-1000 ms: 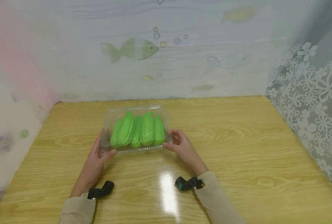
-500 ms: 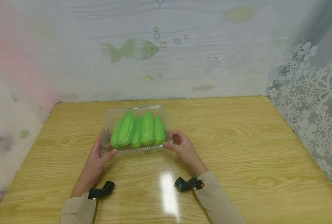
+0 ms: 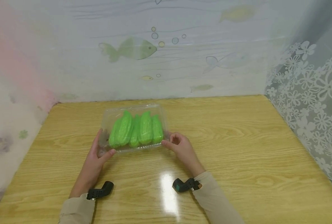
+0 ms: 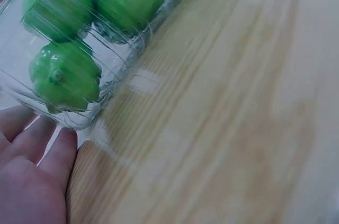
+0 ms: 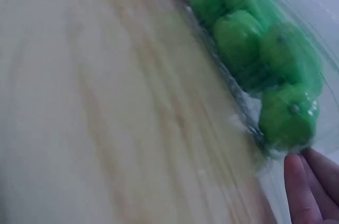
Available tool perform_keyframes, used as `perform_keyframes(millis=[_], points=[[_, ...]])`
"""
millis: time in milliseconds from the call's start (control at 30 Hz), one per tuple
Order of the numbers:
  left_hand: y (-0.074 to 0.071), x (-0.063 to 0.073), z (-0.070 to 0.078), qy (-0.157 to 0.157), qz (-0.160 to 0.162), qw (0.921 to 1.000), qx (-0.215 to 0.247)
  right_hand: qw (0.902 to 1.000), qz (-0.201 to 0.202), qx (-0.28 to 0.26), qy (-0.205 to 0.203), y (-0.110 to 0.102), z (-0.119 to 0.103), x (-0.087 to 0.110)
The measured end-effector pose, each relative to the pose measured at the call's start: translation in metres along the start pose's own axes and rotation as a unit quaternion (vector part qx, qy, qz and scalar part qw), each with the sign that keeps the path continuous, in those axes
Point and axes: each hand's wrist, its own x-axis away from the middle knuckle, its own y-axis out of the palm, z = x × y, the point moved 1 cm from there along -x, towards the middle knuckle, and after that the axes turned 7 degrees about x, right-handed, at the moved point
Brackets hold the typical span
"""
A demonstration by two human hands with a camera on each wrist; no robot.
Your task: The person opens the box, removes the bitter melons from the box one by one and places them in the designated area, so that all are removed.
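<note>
Table (image 3: 239,149) has its left edge slanting down to near left, far edge along the back wall (image 3: 180,81), right edge slanting out to near right. Transparent container (image 3: 138,150) is left of the middle, toward the far edge, slightly turned. Wood shows left of it, a thin strip on the far side, a wide stretch out to the right edge. Five green ridged pieces (image 3: 146,127) visible inside, upright-ish in a row from the head view, ends toward the near side. Left hand (image 3: 94,161) grips container's near left corner: thumb along the near edge, fingers against the left side, thumb and fingers parted by that corner. Right hand (image 3: 183,151) pinches near right corner, thumb tip on the near edge, forefinger bent at the right side, small gap; remaining fingers hard to see. Can't tell whether container rests flat or is raised a little. Left wall pale with flower prints, pink toward the far corner; back wall has a green fish (image 3: 138,48) print and bubbles; right, curtain (image 3: 309,84) with white flowers. Beige sleeves (image 3: 77,210), black wrist cameras (image 3: 101,190) on both arms; glare on yellowish wood grain between them.
</note>
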Motion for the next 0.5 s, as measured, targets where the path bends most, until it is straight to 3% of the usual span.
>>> perform_keyframes(millis=[167, 367, 500], points=[[-0.0005, -0.0005, -0.0014, -0.003, -0.004, 0.9999, 0.011, 0.9997, 0.024, 0.001, 0.005, 0.0025, 0.0006, 0.0009], [-0.0016, -0.0023, -0.0026, 0.004, -0.002, 0.9997, 0.023, 0.9986, 0.006, -0.051, 0.015, 0.0025, -0.0005, -0.0015], [-0.0008, -0.0016, -0.0017, 0.004, -0.001, 0.9996, 0.028, 0.9981, 0.003, -0.054, 0.029, 0.0015, -0.0036, -0.0013]])
